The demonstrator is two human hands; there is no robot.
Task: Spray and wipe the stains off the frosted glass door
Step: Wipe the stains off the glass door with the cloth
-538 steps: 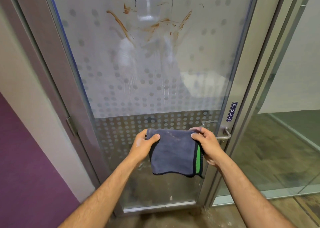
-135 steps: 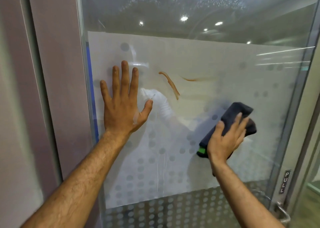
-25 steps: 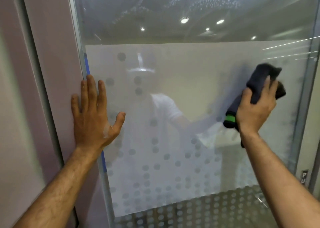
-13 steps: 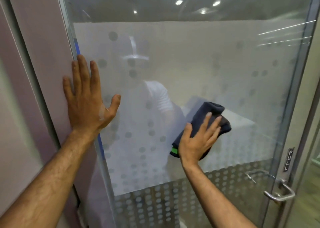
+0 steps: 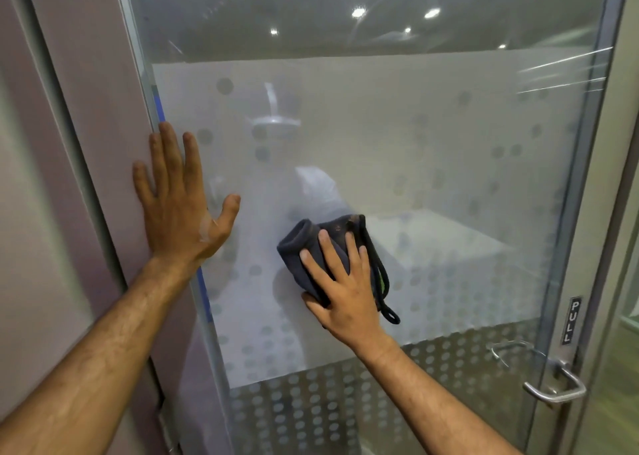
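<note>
the right hand (image 5: 345, 288) presses a dark cloth (image 5: 311, 247) flat on the door (image 5: 432, 185), near the middle, thumb tucked under it. the left hand (image 5: 179, 209) lies flat with fingers spread, on the door's left edge. low on the right is a handle (image 5: 553, 385). a small sign (image 5: 567, 319) above it says "pull". things behind the glass look blurry.

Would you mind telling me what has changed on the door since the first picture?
The brown stains are gone from the frosted glass. The right hand now presses the bunched cloth to the glass alone; the left hand let go and braces flat on the door's edge. The handle is unchanged.
</note>
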